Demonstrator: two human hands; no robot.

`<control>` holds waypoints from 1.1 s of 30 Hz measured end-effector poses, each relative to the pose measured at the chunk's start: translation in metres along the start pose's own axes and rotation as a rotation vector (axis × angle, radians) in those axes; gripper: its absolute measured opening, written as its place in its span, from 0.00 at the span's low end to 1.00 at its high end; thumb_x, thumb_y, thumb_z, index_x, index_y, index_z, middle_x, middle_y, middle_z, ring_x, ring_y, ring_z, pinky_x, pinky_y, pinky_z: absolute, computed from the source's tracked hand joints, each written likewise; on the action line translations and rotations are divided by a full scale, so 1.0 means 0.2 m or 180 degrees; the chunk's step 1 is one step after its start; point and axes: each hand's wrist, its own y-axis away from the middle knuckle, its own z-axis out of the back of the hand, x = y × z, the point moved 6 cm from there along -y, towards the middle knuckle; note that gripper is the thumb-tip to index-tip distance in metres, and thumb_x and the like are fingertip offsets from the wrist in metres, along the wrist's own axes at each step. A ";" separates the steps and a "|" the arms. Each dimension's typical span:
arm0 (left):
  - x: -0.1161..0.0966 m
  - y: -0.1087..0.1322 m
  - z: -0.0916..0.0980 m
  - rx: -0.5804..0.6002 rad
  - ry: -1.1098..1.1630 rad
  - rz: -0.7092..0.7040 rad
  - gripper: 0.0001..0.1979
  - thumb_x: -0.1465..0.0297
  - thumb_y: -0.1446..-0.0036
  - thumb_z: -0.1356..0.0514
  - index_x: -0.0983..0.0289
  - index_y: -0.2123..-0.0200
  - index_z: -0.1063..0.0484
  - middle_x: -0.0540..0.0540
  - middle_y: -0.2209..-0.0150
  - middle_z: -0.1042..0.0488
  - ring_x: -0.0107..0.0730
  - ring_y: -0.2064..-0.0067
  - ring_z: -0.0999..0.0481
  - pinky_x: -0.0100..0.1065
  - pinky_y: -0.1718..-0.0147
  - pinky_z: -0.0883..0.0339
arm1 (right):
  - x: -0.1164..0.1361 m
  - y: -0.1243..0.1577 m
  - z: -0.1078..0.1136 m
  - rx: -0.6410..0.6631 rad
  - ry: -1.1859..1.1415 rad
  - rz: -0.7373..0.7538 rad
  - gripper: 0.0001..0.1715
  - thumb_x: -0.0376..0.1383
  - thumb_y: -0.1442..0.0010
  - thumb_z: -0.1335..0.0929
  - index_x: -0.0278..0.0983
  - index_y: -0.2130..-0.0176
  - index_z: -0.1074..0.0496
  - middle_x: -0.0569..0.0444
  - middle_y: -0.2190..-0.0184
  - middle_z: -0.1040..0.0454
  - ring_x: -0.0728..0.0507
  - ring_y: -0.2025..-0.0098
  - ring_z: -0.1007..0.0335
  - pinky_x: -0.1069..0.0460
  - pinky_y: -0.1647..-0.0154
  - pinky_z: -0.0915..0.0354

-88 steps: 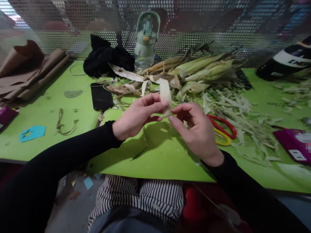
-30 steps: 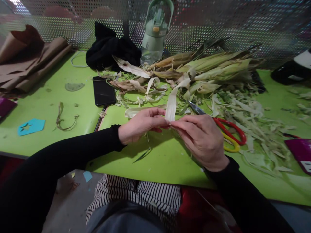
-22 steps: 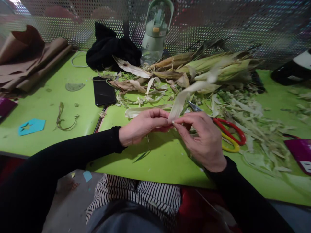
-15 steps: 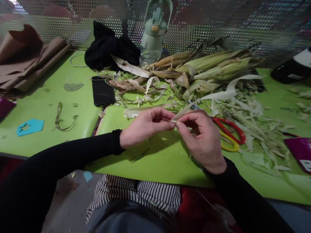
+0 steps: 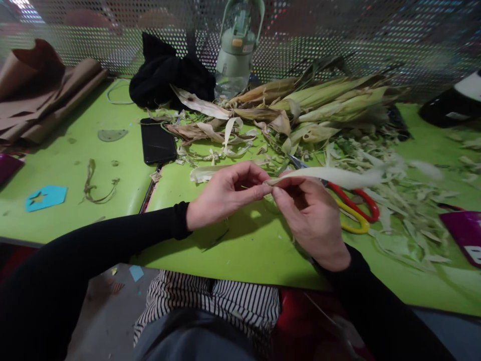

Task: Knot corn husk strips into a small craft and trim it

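A long pale strip of corn husk (image 5: 330, 175) is pinched at its near end between both hands, above the green table. My left hand (image 5: 231, 193) closes its thumb and fingers on that end. My right hand (image 5: 310, 215) meets it there, thumb and forefinger pressed on the same end. From the fingers the strip trails off to the right, its far tip blurred. Scissors with red and yellow handles (image 5: 355, 215) lie just beyond my right hand, their blades partly hidden. Another pale husk piece (image 5: 203, 173) rests behind my left hand.
Whole husks (image 5: 334, 103) and shredded husk strips (image 5: 406, 200) cover the back and right. A water bottle (image 5: 235, 60), black cloth (image 5: 169, 75), phone (image 5: 158, 143), protractor (image 5: 112, 135) and blue paper cutout (image 5: 47, 198) stand or lie around. Brown paper (image 5: 48, 100) is at the left.
The free end of the husk strip has swung down and lies flatter toward the right. Both hands stay nearly in place, still pinching its near end.
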 end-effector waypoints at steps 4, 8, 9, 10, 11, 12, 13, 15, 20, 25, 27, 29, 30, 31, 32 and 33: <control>0.02 0.00 0.00 -0.0018 0.0282 0.0140 0.08 0.71 0.45 0.33 0.67 0.68 0.30 0.49 0.71 0.28 0.22 0.69 0.30 0.28 0.67 0.34 | -0.01 0.01 -0.01 0.0042 -0.0013 0.0130 0.01 0.35 0.36 0.31 0.42 0.62 0.28 0.52 0.62 0.24 0.43 0.61 0.25 0.47 0.61 0.25; 0.09 0.01 0.00 -0.0122 0.0895 0.0677 0.06 0.75 0.47 0.34 0.67 0.69 0.30 0.48 0.71 0.27 0.21 0.70 0.27 0.30 0.63 0.31 | -0.03 0.02 -0.01 -0.0052 -0.0298 0.0098 0.10 0.34 0.40 0.28 0.42 0.58 0.29 0.55 0.63 0.23 0.45 0.65 0.25 0.50 0.67 0.26; 0.10 0.01 -0.01 -0.0147 0.1026 0.0809 0.07 0.75 0.48 0.33 0.68 0.69 0.30 0.48 0.71 0.27 0.21 0.71 0.27 0.30 0.62 0.31 | -0.04 0.02 -0.01 -0.0052 -0.0373 0.0057 0.10 0.34 0.41 0.28 0.43 0.58 0.29 0.55 0.63 0.24 0.45 0.66 0.26 0.51 0.69 0.27; 0.11 0.01 -0.01 -0.0164 0.1137 0.0925 0.07 0.76 0.48 0.33 0.68 0.69 0.29 0.48 0.71 0.27 0.21 0.71 0.27 0.31 0.61 0.30 | -0.04 0.02 -0.01 -0.0004 -0.0447 -0.0022 0.10 0.34 0.41 0.28 0.42 0.59 0.30 0.55 0.63 0.24 0.46 0.67 0.26 0.51 0.70 0.28; 0.12 0.02 -0.02 -0.0172 0.1227 0.1024 0.07 0.76 0.48 0.33 0.68 0.70 0.30 0.48 0.70 0.26 0.21 0.70 0.27 0.32 0.60 0.30 | -0.04 0.02 -0.02 0.0061 -0.0526 -0.0127 0.09 0.34 0.41 0.28 0.42 0.60 0.30 0.55 0.64 0.25 0.46 0.68 0.27 0.51 0.71 0.28; 0.13 0.02 -0.02 -0.0173 0.1294 0.1102 0.07 0.77 0.48 0.33 0.68 0.70 0.30 0.49 0.70 0.26 0.22 0.69 0.26 0.33 0.58 0.30 | -0.05 0.01 -0.03 0.0142 -0.0604 -0.0242 0.08 0.34 0.41 0.29 0.41 0.60 0.31 0.54 0.65 0.25 0.46 0.69 0.28 0.51 0.72 0.28; 0.14 0.01 -0.02 -0.0171 0.1341 0.1160 0.06 0.78 0.48 0.34 0.68 0.70 0.30 0.49 0.70 0.26 0.22 0.68 0.26 0.33 0.57 0.30 | -0.05 0.01 -0.03 0.0182 -0.0693 -0.0351 0.08 0.34 0.41 0.29 0.40 0.61 0.31 0.54 0.65 0.26 0.46 0.69 0.28 0.50 0.71 0.28; 0.14 0.01 -0.02 -0.0188 0.1398 0.1225 0.06 0.81 0.47 0.36 0.68 0.69 0.29 0.49 0.70 0.26 0.22 0.68 0.25 0.34 0.55 0.30 | -0.06 0.01 -0.04 0.0217 -0.0906 -0.0529 0.10 0.35 0.41 0.28 0.40 0.60 0.32 0.55 0.65 0.27 0.46 0.68 0.28 0.50 0.69 0.27; 0.13 0.02 -0.02 -0.0194 0.1391 0.1292 0.07 0.81 0.48 0.35 0.68 0.70 0.30 0.48 0.72 0.26 0.21 0.70 0.26 0.32 0.58 0.30 | -0.08 -0.01 -0.05 0.0383 -0.1012 -0.0625 0.12 0.35 0.43 0.26 0.41 0.61 0.32 0.56 0.67 0.27 0.47 0.69 0.28 0.52 0.71 0.28; 0.12 0.02 -0.02 -0.0223 0.1452 0.1313 0.12 0.78 0.54 0.29 0.67 0.70 0.30 0.45 0.74 0.27 0.20 0.73 0.28 0.30 0.64 0.31 | -0.06 -0.01 -0.03 0.0359 -0.0840 -0.0490 0.10 0.31 0.43 0.29 0.42 0.61 0.31 0.55 0.65 0.26 0.46 0.68 0.27 0.52 0.70 0.28; 0.13 0.02 -0.03 -0.0221 0.1493 0.1357 0.10 0.79 0.53 0.30 0.67 0.70 0.30 0.46 0.73 0.26 0.21 0.73 0.26 0.30 0.64 0.30 | -0.05 -0.01 -0.03 0.0414 -0.0829 -0.0465 0.10 0.31 0.43 0.29 0.42 0.61 0.31 0.56 0.64 0.26 0.47 0.66 0.27 0.52 0.68 0.27; 0.13 0.02 -0.03 -0.0204 0.1493 0.1388 0.07 0.80 0.49 0.33 0.68 0.69 0.30 0.48 0.71 0.25 0.21 0.71 0.25 0.30 0.62 0.30 | -0.04 -0.01 -0.03 0.0457 -0.0806 -0.0385 0.07 0.32 0.41 0.29 0.42 0.62 0.30 0.57 0.65 0.26 0.47 0.67 0.28 0.52 0.68 0.28; 0.13 0.02 -0.02 -0.0189 0.1478 0.1395 0.06 0.81 0.48 0.35 0.68 0.69 0.30 0.48 0.71 0.24 0.21 0.71 0.24 0.30 0.61 0.30 | -0.04 -0.01 -0.03 0.0467 -0.0746 -0.0311 0.06 0.33 0.40 0.29 0.42 0.63 0.30 0.57 0.66 0.26 0.47 0.67 0.28 0.52 0.67 0.28; 0.13 0.02 -0.02 -0.0169 0.1460 0.1401 0.06 0.81 0.47 0.36 0.68 0.70 0.30 0.48 0.71 0.25 0.21 0.70 0.24 0.29 0.61 0.29 | -0.03 -0.02 -0.02 0.0483 -0.0649 -0.0219 0.04 0.33 0.39 0.29 0.42 0.63 0.29 0.56 0.66 0.26 0.47 0.67 0.28 0.52 0.66 0.28; 0.13 0.01 -0.02 -0.0138 0.1436 0.1414 0.06 0.82 0.47 0.37 0.68 0.70 0.30 0.48 0.72 0.25 0.20 0.71 0.24 0.29 0.60 0.29 | -0.03 -0.02 -0.02 0.0522 -0.0525 -0.0116 0.03 0.34 0.39 0.29 0.42 0.63 0.27 0.56 0.65 0.25 0.46 0.65 0.27 0.51 0.64 0.28; 0.12 0.02 -0.02 -0.0100 0.1413 0.1440 0.06 0.82 0.46 0.37 0.69 0.70 0.30 0.48 0.72 0.25 0.19 0.71 0.24 0.28 0.61 0.29 | -0.02 -0.02 -0.01 0.0559 -0.0397 -0.0016 0.02 0.34 0.39 0.29 0.42 0.63 0.26 0.55 0.64 0.24 0.46 0.64 0.26 0.50 0.62 0.28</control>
